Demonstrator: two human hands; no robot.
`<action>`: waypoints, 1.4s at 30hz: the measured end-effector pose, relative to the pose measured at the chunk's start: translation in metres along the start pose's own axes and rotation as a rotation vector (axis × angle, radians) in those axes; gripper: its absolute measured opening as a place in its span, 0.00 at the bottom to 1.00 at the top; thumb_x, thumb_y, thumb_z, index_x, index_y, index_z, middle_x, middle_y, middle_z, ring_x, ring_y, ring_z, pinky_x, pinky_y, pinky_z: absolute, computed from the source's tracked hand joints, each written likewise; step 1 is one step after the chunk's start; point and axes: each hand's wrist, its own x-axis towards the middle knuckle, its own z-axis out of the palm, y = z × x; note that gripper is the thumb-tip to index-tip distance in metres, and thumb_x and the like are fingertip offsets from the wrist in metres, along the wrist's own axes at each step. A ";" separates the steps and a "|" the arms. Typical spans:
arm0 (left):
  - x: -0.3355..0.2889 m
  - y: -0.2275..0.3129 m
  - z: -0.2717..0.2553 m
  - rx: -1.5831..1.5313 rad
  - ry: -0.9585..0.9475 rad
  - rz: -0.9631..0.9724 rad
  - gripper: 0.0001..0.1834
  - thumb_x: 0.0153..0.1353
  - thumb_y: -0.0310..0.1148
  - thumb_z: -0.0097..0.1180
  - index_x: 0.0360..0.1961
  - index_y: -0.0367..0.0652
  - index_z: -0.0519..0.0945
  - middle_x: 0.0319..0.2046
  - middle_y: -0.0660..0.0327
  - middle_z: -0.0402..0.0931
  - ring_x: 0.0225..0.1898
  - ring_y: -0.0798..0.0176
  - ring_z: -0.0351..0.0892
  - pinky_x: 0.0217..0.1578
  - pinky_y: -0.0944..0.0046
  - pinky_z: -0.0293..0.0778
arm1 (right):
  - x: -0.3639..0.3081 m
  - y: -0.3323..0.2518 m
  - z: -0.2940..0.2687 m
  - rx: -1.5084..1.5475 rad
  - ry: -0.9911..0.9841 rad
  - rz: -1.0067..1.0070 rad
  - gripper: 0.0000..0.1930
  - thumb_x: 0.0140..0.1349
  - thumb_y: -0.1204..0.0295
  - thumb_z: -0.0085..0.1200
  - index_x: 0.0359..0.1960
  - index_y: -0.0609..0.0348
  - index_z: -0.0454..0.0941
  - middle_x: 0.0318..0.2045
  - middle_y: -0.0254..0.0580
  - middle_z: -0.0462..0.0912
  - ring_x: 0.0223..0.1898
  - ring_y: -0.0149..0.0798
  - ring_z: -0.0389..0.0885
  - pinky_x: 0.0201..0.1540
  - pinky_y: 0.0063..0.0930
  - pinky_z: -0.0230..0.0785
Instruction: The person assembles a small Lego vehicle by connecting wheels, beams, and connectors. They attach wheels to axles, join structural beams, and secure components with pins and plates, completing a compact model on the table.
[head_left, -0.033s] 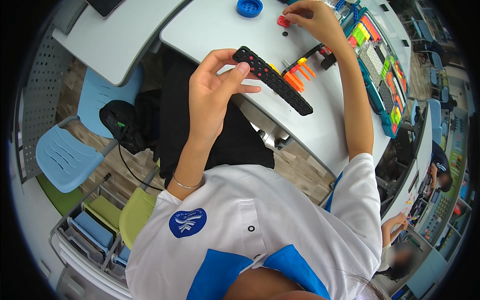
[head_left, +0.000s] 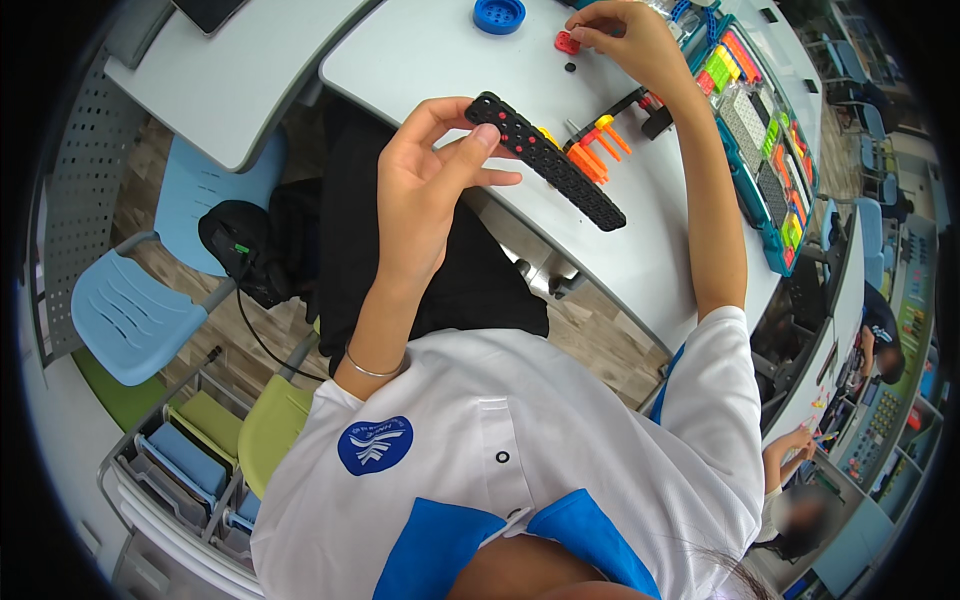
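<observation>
My left hand (head_left: 425, 185) pinches one end of a long black perforated building beam (head_left: 550, 165) between thumb and fingers. Red pins (head_left: 505, 140) dot the beam near my thumb, and it slants down to the right above the table's edge. Orange toothed pieces (head_left: 588, 162) show behind it, with a yellow part (head_left: 604, 122) close by; I cannot tell whether they are joined to the beam. At the far side, my right hand (head_left: 630, 35) has thumb and forefinger closed at a small red building piece (head_left: 567, 42). A small black round part (head_left: 570, 68) lies just nearer.
A blue wheel-like part (head_left: 499, 14) lies on the white table (head_left: 400, 60). On the right is a teal-edged case (head_left: 765, 140) of sorted colourful pieces. Blue chairs (head_left: 140, 315) and a black bag (head_left: 245, 245) are at left. Other people (head_left: 800, 510) sit far right.
</observation>
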 end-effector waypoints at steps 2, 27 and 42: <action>0.000 -0.001 0.000 -0.007 -0.001 0.004 0.14 0.67 0.26 0.55 0.51 0.30 0.75 0.43 0.54 0.78 0.42 0.61 0.84 0.37 0.60 0.87 | -0.002 -0.005 0.000 -0.049 0.005 -0.001 0.07 0.59 0.78 0.59 0.36 0.71 0.84 0.30 0.46 0.87 0.33 0.36 0.86 0.40 0.26 0.77; 0.001 0.005 -0.005 -0.083 -0.016 -0.004 0.13 0.66 0.26 0.57 0.49 0.30 0.75 0.42 0.55 0.77 0.41 0.61 0.85 0.38 0.60 0.88 | -0.027 -0.029 -0.005 0.206 0.012 -0.034 0.08 0.63 0.71 0.62 0.38 0.64 0.85 0.34 0.40 0.87 0.34 0.30 0.84 0.39 0.23 0.75; 0.001 0.005 -0.004 -0.206 -0.056 -0.027 0.19 0.67 0.26 0.58 0.57 0.35 0.71 0.44 0.53 0.78 0.43 0.52 0.86 0.37 0.57 0.88 | -0.049 -0.043 0.024 0.755 -0.514 -0.101 0.09 0.65 0.72 0.60 0.43 0.62 0.82 0.35 0.34 0.85 0.37 0.24 0.83 0.43 0.19 0.74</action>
